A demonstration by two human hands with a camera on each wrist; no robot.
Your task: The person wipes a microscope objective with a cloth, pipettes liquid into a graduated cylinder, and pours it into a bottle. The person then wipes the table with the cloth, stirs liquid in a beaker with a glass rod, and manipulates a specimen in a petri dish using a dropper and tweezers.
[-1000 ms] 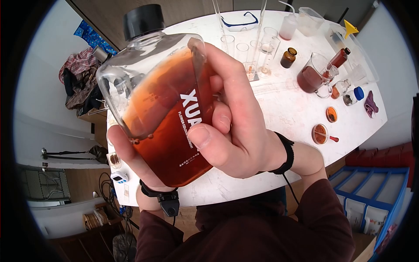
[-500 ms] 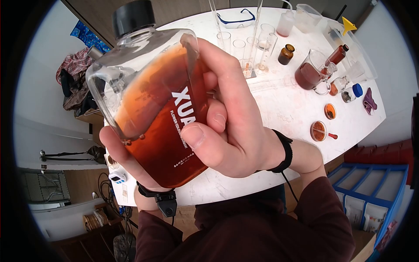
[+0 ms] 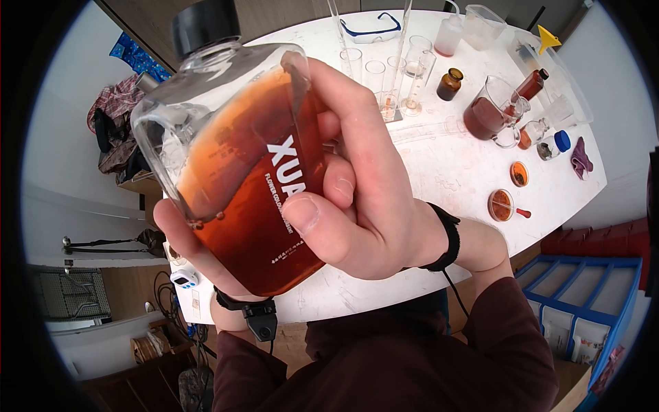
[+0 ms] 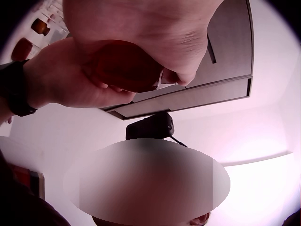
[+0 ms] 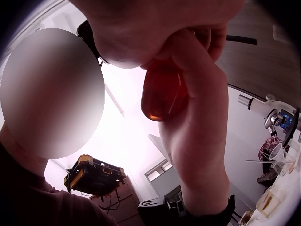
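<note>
A clear flat bottle (image 3: 240,199) of red-brown liquid, with a black cap (image 3: 204,29) and white lettering, is held up tilted close to the head camera. My right hand (image 3: 364,185) grips its right side, thumb across the front and fingers curled at the edge. Behind its lower left side my left hand (image 3: 199,250) holds it, mostly hidden by the bottle. The left wrist view shows the bottle's red base (image 4: 127,66) between both hands; in the right wrist view its lower end (image 5: 164,94) shows beside the left hand (image 5: 200,108).
On the white table (image 3: 439,165) stand glass cylinders (image 3: 415,75), a brown jar (image 3: 449,84), a beaker of dark red liquid (image 3: 484,117), small bottles and two dishes (image 3: 501,204). Safety glasses (image 3: 371,29) lie at the back, a purple cloth (image 3: 581,159) at the right.
The bottle and both hands have shifted left and slightly up in the head view, mostly during the first half second. Both hands keep their hold.
</note>
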